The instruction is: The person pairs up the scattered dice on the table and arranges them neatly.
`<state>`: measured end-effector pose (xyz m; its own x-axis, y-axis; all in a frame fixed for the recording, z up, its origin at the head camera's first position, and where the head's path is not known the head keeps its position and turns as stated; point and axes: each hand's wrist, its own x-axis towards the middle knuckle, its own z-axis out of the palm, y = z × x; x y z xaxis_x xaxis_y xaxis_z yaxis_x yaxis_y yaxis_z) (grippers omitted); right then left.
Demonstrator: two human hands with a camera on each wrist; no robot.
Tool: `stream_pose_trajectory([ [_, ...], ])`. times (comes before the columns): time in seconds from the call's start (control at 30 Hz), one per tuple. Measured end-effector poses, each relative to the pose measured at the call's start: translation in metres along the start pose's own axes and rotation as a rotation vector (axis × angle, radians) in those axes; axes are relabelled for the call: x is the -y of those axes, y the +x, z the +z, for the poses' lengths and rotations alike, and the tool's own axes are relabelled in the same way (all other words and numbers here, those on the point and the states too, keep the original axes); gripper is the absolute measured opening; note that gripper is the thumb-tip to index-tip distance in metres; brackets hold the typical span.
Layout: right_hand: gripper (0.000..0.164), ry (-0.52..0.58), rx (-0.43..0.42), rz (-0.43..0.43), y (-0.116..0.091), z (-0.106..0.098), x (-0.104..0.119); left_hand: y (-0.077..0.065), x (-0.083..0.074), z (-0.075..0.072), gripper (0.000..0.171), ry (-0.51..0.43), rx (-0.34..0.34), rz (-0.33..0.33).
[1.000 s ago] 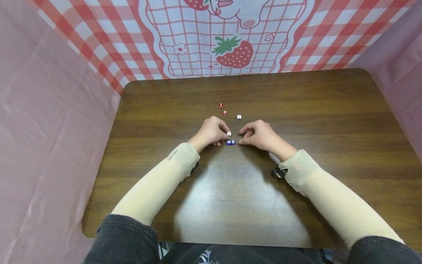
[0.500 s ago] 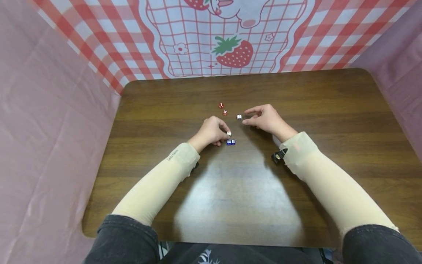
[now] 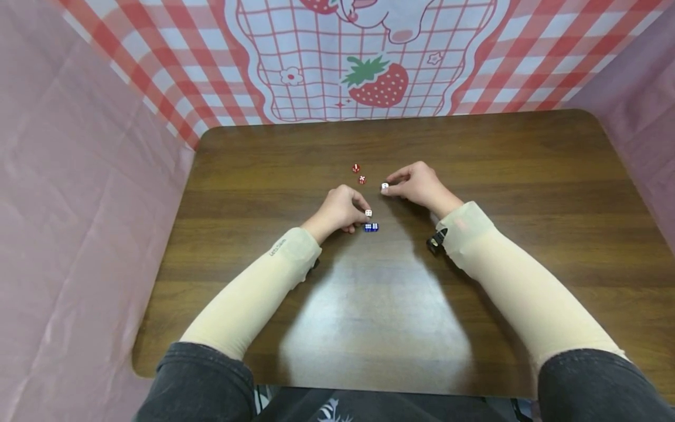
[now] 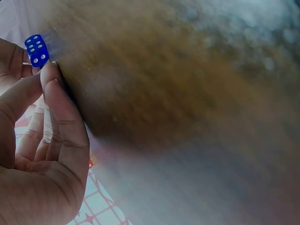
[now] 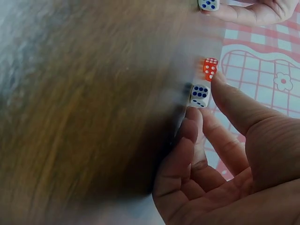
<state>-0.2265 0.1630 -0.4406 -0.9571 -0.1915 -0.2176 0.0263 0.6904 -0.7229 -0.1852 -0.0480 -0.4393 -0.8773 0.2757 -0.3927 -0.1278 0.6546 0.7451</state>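
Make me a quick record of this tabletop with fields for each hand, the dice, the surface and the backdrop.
Left hand: thumb and finger pinching one white die
Right hand: thumb and fingertips around a second white die
Blue dice: two, side by side, just nearer the person than the left hand's die
Red dice: two, close together, left of the second white die
Dice total: six
Surface: brown wood-grain table
Backdrop: red-and-white checked strawberry-print cloth

Cloth-screened indoor spot, bldg. type unclear: wood-grain counter [image 3: 501, 158] w/ pink cloth [image 3: 79, 205] L & R, red/wht. strawberry-print backdrop [image 3: 358, 58] behind.
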Motion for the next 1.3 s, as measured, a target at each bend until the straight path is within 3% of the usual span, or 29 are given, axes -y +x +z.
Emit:
stream_pose_trajectory([
  [0.3, 0.037, 0.055, 0.017, 0.072, -0.0024, 0.0009, 0.0059, 0.0, -0.0007, 0.0007, 0.01, 0.007, -0.006, 0.0],
  [0.53, 0.033, 0.02, 0.002, 0.098, -0.0008, 0.0028, 0.0078, 0.0001, -0.0008, 0.0006, 0.009, 0.004, 0.0, -0.002],
  [1.17, 0.026, 0.005, -0.014, 0.085, -0.0014, 0.008, 0.0093, -0.0003, 0.0001, 0.0002, 0.009, -0.001, -0.007, 0.0],
  [1.3, 0.024, -0.036, -0.016, 0.037, -0.0033, 0.0091, 0.0084, -0.0007, -0.0001, -0.0003, 0.01, -0.006, -0.004, 0.004],
])
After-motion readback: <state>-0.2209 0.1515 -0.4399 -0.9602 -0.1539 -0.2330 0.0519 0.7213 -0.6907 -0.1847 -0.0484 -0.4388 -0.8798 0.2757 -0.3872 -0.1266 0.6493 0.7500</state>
